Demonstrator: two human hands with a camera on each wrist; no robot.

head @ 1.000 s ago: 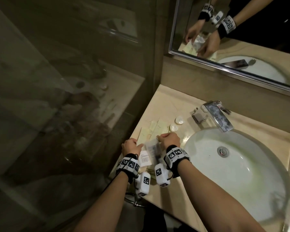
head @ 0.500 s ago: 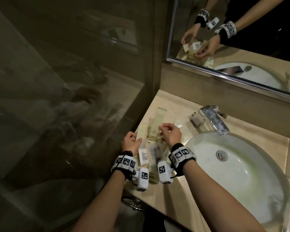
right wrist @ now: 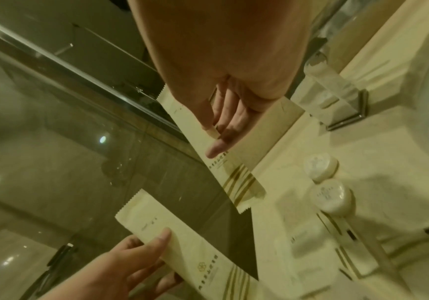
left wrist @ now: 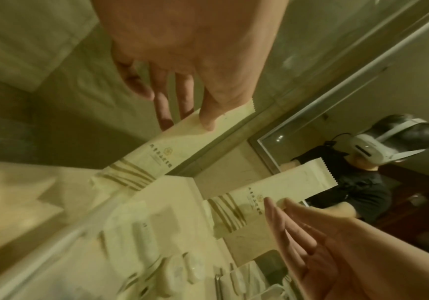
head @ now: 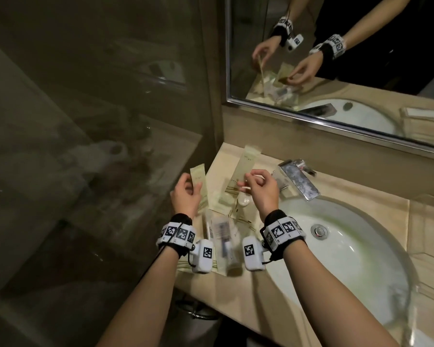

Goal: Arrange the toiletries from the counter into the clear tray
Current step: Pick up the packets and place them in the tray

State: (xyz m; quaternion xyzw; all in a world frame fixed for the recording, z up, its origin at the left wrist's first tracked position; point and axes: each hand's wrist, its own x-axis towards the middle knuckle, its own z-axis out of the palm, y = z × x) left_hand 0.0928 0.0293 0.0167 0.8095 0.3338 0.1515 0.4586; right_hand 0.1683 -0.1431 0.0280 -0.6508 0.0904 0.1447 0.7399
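Observation:
Each hand holds up one long cream sachet with gold stripes above the counter's left end. My left hand (head: 193,187) (left wrist: 182,115) grips the shorter-looking sachet (head: 198,180) (left wrist: 156,154) by its edge. My right hand (head: 248,182) (right wrist: 217,140) pinches the other sachet (head: 243,166) (right wrist: 236,172) near its middle. Below them lie more sachets, clear-wrapped items (head: 222,236) and two round soaps (right wrist: 319,165). What looks like the clear tray (head: 429,204) sits faintly at the counter's right end.
A white sink (head: 348,259) fills the counter's middle, with a chrome faucet (head: 298,182) behind it. A glass partition (head: 85,146) stands tight against the left edge. A mirror (head: 336,58) hangs above the back wall.
Both hands have risen from the pile on the counter, each lifting a cream sachet, and they have moved apart.

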